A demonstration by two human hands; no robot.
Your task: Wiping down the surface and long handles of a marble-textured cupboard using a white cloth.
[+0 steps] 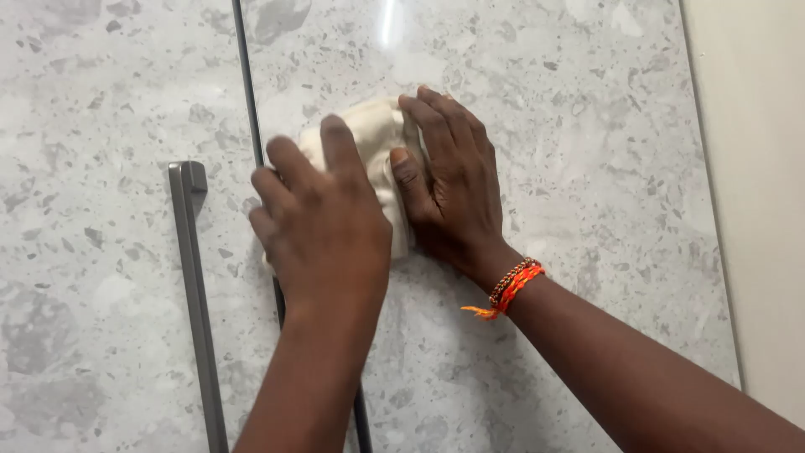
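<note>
The cream-white folded cloth lies flat on the grey speckled stone-look panel, right of the dark seam. Left hand presses its near-left half, fingers spread; right hand flattens the right edge, fingers together. Metal bar handle sits left.

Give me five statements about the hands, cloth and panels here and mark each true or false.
1. Both hands press on a cream cloth. True: the left hand and the right hand both lie on it.
2. The cloth lies on a wooden surface. False: it lies on a grey speckled stone-look panel.
3. The right wrist wears an orange bracelet. True.
4. The left hand grips the grey bar handle. False: the handle is apart from it, untouched, on the left panel.
5. A dark gap runs between two panels. True: it passes under the left hand.
</note>
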